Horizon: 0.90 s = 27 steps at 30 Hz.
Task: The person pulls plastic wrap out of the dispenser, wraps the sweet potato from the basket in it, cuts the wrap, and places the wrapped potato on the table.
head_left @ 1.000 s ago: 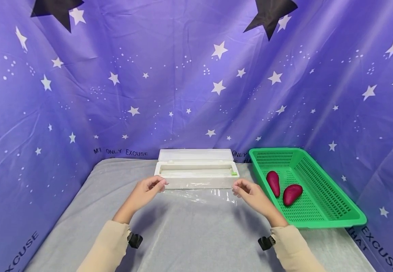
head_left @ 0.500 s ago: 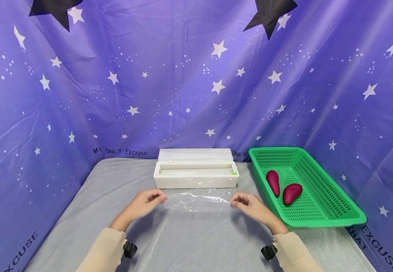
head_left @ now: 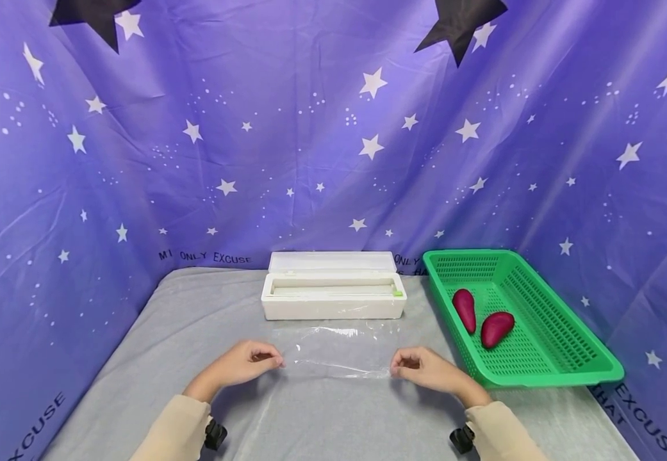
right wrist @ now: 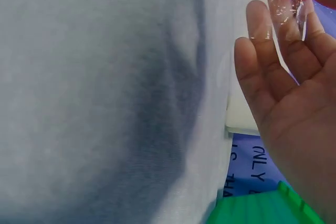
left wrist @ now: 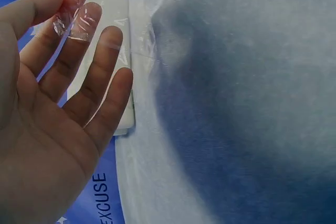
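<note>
A clear sheet of plastic wrap (head_left: 339,352) stretches between my two hands, above the grey cloth in front of the white wrap dispenser box (head_left: 333,310). My left hand (head_left: 247,363) pinches the sheet's near left corner between thumb and index finger; its other fingers are spread in the left wrist view, with crumpled wrap (left wrist: 79,22) at the tips. With thumb and index finger, my right hand (head_left: 431,369) pinches the near right corner, where wrap (right wrist: 294,11) shows in the right wrist view. The box's lid (head_left: 333,261) stands raised at the back, and the roll (head_left: 333,290) shows inside.
To the right stands a green plastic basket (head_left: 541,378) holding two dark red, sweet-potato-like items (head_left: 497,330). Grey cloth (head_left: 333,422) covers the table. A purple star-printed curtain (head_left: 310,160) encloses the back and sides.
Both hands have drawn back from the box's front toward me, pulling the wrap out into a longer sheet. Box, basket and red items have stayed in place.
</note>
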### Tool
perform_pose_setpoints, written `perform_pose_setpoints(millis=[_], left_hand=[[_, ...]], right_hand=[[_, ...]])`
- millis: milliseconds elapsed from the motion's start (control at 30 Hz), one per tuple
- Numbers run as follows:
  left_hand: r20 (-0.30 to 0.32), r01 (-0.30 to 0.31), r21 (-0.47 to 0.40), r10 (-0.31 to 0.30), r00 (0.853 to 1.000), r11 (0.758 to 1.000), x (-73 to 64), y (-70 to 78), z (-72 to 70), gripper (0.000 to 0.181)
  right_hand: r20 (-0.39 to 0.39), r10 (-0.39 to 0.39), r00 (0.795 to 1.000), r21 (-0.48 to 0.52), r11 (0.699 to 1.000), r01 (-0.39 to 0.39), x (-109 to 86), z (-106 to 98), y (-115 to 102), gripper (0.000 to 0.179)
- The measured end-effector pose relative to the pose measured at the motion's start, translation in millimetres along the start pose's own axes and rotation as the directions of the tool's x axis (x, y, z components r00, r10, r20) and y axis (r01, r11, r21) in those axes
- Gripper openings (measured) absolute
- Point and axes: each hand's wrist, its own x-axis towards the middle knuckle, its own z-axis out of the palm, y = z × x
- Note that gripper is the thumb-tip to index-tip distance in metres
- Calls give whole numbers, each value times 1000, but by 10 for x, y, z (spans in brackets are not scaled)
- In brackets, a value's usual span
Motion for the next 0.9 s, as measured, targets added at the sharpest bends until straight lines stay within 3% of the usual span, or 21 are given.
perform_pose_setpoints(millis=[500, 700, 833, 900], left_hand=[[96, -126, 115, 115, 989, 985, -66, -47, 74, 16], [108, -93, 126, 79, 991, 988, -56, -75, 112, 13], [116, -74, 126, 60, 991, 989, -61, -104, 144, 3], [126, -86, 134, 69, 990, 987, -65, -110, 148, 8]], right_hand=[[88, -38, 995, -114, 992, 48, -43, 107, 67, 6], [107, -116, 987, -161, 978, 133, -15, 128, 103, 17], [93, -119, 988, -179, 975, 134, -9, 160, 125, 17], [86, -103, 991, -166, 979, 116, -17, 176, 130, 11]])
